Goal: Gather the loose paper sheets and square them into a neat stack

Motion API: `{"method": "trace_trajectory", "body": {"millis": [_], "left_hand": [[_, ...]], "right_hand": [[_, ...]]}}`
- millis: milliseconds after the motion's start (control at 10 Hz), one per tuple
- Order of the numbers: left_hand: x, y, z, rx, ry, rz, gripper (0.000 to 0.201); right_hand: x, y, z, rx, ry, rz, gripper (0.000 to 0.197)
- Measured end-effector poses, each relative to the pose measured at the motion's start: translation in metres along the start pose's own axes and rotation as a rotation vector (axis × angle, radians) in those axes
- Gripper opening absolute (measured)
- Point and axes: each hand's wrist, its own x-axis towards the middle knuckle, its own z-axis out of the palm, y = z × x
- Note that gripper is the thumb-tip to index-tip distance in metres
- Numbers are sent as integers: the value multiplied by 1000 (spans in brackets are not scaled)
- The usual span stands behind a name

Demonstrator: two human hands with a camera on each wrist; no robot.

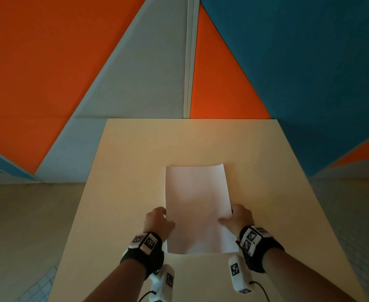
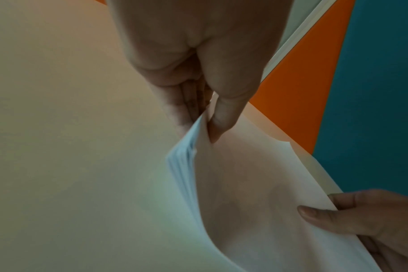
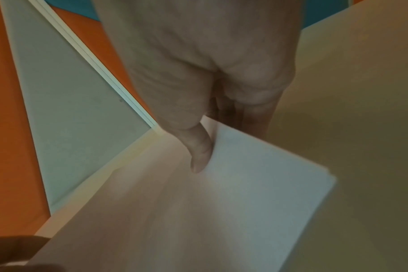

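From the head view, a pale wooden table (image 1: 135, 171) runs forward from the person, and behind it stands a wall (image 1: 48, 62) of orange, grey and teal panels. Both forearms reach out over the near end of the table, each with a black wrist strap carrying white marker blocks. The left hand (image 1: 157, 221) and the right hand (image 1: 238, 216) face each other, each pinching one long edge of the sheets (image 1: 196, 203) between them. The white sheets extend ahead of the hands, their far edge slightly curled, and their near end is between the wrists.

At the left wrist, the table fills the left side and the panels show at the upper right. The left thumb (image 2: 221, 117) presses on top of the sheets, with the fingers (image 2: 184, 103) underneath, so the hand is closed on the paper. Several layered edges fan out just below the thumb, not flush, and the top sheet sags. The right hand's thumb lies on the opposite edge.

At the right wrist, the table is on the right and the panels on the left. The right thumb (image 3: 200, 152) lies on top of the sheets, with fingers apparently below, though blur hides them. The corner beyond the thumb looks roughly squared.
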Motion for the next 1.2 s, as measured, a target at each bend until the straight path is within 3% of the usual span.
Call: {"method": "trace_trajectory", "body": {"millis": [300,500,700,1000,1200], "left_hand": [[5,6,-1,254,-39,-64,37],[7,9,-8,402,-19,-98,61],[0,16,-3,483,-22,-58,43],[-12,17,-23,419,-40,-32,40],[-32,4,-37,364,-32,60,35]], "right_hand": [[-4,-8,-6,-80,46,14,79],[-5,-12,-7,-122,32,15,74],[-11,-15,-6,-155,21,15,71],[-21,-20,-16,-199,18,22,78],[-41,-10,-18,-189,52,-3,57]]}}
